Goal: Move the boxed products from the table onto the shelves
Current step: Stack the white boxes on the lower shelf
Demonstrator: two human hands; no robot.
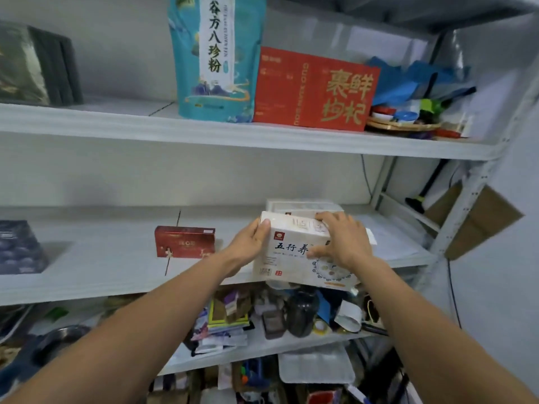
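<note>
Centre-right of frame: white box (pixel 294 258) held at the front edge of the middle shelf (pixel 116 258), tilted toward me. Left hand (pixel 250 243) gripped its left end, thumb at the top corner. Right hand (pixel 338 240) clasped the right side, fingers over the top, thumb on the front face. I could not tell whether it rested on the board. Second white box (pixel 300 205) sat just behind; small red box (pixel 185 242) stood to the left.

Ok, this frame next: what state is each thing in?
white box: tilted, held at the middle shelf's front edge
left hand: grips the white box's left end
right hand: grips its top and front
small red box: standing on the middle shelf, untouched
teal pouch: upright on the upper shelf
large red box: upright beside the teal pouch
</note>
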